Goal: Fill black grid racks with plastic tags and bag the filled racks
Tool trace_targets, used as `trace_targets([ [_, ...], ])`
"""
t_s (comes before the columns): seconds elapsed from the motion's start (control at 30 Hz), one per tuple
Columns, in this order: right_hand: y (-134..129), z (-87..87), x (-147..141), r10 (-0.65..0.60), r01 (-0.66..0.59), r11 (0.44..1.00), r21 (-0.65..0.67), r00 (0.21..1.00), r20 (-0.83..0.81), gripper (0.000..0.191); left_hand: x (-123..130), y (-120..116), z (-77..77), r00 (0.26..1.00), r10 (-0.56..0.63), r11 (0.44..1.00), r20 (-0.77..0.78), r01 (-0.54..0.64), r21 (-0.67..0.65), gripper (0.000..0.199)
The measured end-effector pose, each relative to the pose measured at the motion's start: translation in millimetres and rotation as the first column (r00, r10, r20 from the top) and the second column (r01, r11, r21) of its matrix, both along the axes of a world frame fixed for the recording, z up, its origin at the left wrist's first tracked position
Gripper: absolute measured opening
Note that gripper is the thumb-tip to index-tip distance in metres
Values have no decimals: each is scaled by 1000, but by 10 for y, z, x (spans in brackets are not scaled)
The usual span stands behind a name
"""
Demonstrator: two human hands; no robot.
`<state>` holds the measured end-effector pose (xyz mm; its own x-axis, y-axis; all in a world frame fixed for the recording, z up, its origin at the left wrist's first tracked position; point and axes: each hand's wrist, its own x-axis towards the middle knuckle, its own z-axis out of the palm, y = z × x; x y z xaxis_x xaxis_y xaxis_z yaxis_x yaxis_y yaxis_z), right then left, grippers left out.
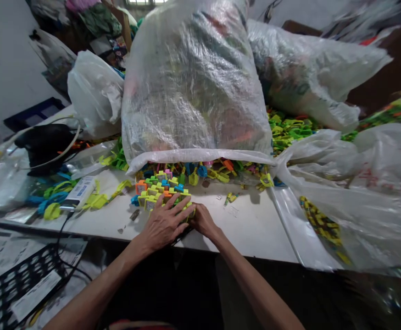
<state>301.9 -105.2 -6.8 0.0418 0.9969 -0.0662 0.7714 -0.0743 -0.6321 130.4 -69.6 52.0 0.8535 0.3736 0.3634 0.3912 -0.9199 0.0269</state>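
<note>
Lying fanned out over a packed block of watch-like pieces point(161, 187) just below the centre of the frame, the left hand point(166, 221) has its fingers spread across the tops rather than wrapped around any one of them. The right hand point(202, 220) is at the block's right end, fingers bent inward; their tips are hidden, so I cannot tell whether they grip anything.

The block sits near the front edge of the white table point(255, 233), mostly yellow-green with some orange, blue and pink, its pieces standing close together in rows. Judging by that order, the gathering of this batch looks well along, though the hands cover the near side and its edge may be less complete than it seems.

Plenty appears to be left: loose coloured pieces point(223, 176) lie jumbled along the lower edge of the big plastic sack point(197, 91) in the upper middle, and a green heap point(290, 130) spreads to its right. A few small yellow-green bits point(232, 198) lie on the tabletop right of the block, not gathered in.
</note>
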Motion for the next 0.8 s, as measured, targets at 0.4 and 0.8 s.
trace_targets([
  [0.4,475,480,1140,-366,438,899,-11,764,531,23,11,22,-44,996,26,1000,85,-27,8,40],
  [0.8,-234,78,530,-490,474,867,-157,748,-447,58,10,19,-66,995,34,999,92,-32,-20,40],
])
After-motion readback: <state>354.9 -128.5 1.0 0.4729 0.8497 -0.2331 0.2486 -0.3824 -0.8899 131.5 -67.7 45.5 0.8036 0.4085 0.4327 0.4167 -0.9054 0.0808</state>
